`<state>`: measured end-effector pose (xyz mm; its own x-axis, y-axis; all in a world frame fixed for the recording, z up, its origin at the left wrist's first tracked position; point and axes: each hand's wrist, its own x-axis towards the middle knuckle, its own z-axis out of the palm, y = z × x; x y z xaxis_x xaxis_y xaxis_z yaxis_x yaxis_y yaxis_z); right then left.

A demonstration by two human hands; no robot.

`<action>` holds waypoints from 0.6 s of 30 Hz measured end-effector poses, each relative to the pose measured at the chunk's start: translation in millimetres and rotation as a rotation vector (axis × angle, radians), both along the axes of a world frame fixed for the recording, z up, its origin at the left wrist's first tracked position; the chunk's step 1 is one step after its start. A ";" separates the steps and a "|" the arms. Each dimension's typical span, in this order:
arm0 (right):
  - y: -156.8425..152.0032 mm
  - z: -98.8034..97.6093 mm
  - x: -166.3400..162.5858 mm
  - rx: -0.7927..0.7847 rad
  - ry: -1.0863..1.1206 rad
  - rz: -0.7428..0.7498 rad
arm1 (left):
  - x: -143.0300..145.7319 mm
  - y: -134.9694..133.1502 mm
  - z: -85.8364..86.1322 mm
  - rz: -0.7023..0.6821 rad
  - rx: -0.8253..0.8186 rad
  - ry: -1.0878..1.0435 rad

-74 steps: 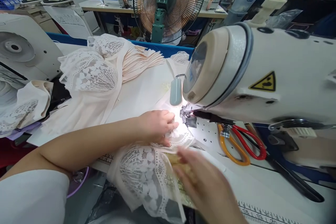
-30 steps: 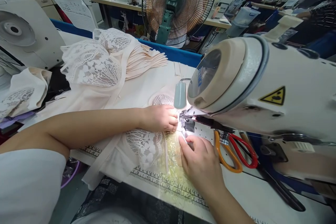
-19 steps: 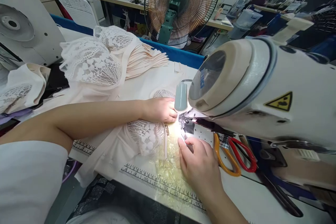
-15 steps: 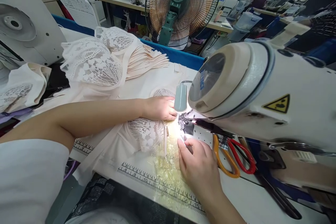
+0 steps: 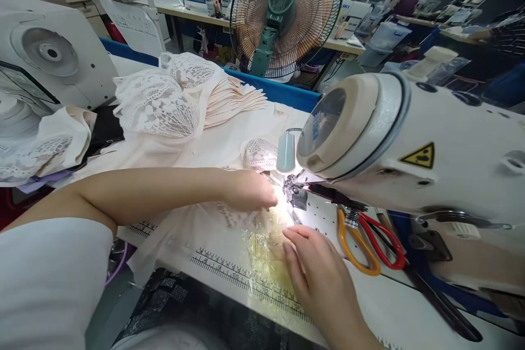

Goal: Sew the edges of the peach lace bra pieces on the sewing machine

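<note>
A white lace bra (image 5: 261, 154) lies by the needle area of the sewing machine (image 5: 361, 131), one cup behind my left hand and another blurred under my wrist. My left hand (image 5: 252, 190) is closed, its curled fingers on the fabric just left of the presser foot (image 5: 290, 186); what they grip is mostly hidden. Below the foot, my right hand (image 5: 322, 270) has thumb and forefinger together at the end of a narrow white strip (image 5: 295, 217) that runs toward the foot. Clear yellowish tape (image 5: 262, 262) covers the table edge between my hands.
Orange-handled scissors (image 5: 361, 251) and a red-handled tool (image 5: 385, 240) lie right of my right hand. A stack of lace bra pieces (image 5: 164, 98) is at the back left. A printed ruler (image 5: 229, 273) lines the front edge. A large fan (image 5: 283, 16) stands behind.
My left hand has curled from lying flat on the fabric and shifted slightly lower, the lace under it moving. My right hand stays below the presser foot. The whole view has shifted slightly.
</note>
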<state>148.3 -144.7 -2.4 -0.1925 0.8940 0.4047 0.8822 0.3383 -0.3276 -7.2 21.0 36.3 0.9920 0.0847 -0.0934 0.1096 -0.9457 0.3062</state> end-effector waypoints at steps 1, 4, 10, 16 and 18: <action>-2.9 0.7 -7.2 -0.037 0.071 0.002 | 0.7 0.5 2.3 0.044 -0.127 -0.040; -6.3 0.5 -31.5 -0.167 0.223 0.084 | 2.5 2.5 10.3 0.242 -0.542 -0.179; 5.6 4.7 -43.5 -0.409 0.441 -0.036 | 2.0 -4.3 -1.7 0.632 -0.449 -0.220; 7.9 5.2 -19.8 -0.496 0.388 -0.252 | -2.5 -18.3 -24.3 0.407 0.182 0.029; 8.3 2.6 -16.8 -0.517 0.358 -0.266 | -0.2 -21.4 -24.7 0.371 0.264 0.085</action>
<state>131.5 -136.4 0.2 0.1265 0.9880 -0.0891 0.7211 -0.1533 -0.6757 -7.4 -0.4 11.5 0.8801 0.4640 -0.1009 0.4693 -0.8823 0.0357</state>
